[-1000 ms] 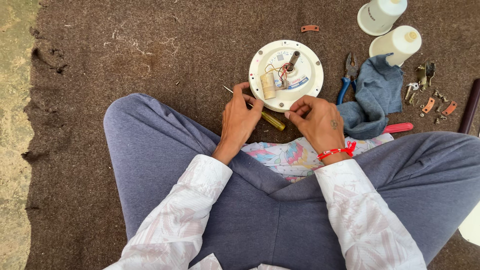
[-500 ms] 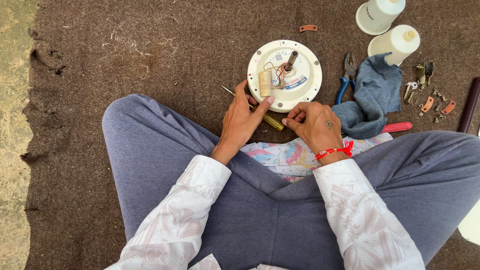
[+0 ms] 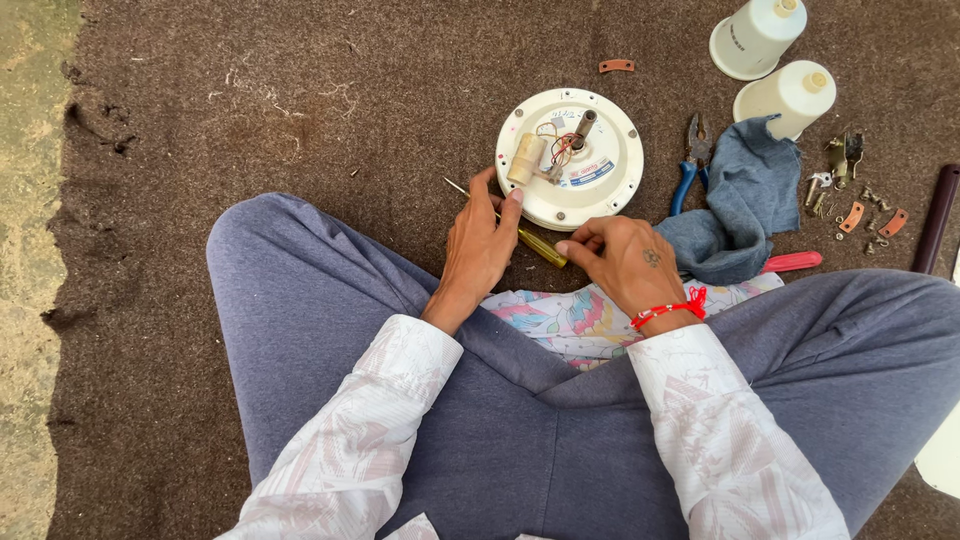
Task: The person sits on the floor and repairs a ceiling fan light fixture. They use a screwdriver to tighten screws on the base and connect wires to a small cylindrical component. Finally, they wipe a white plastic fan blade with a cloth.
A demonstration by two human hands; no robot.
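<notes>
Centrally, blue-red label (image 3: 590, 172) on motor (image 3: 570, 160)

Coarse brown felt mat (image 3: 250, 110) covers the floor; pale ground (image 3: 25, 150) borders it.

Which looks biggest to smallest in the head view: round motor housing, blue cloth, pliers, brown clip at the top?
1. Round white motor housing, with the left hand touching its edge.
2. Blue cloth, slightly smaller in spread; close to the housing, so unsure.
3. Blue-handled pliers, partly under the cloth.
4. Brown clip, clearly smallest.
</notes>
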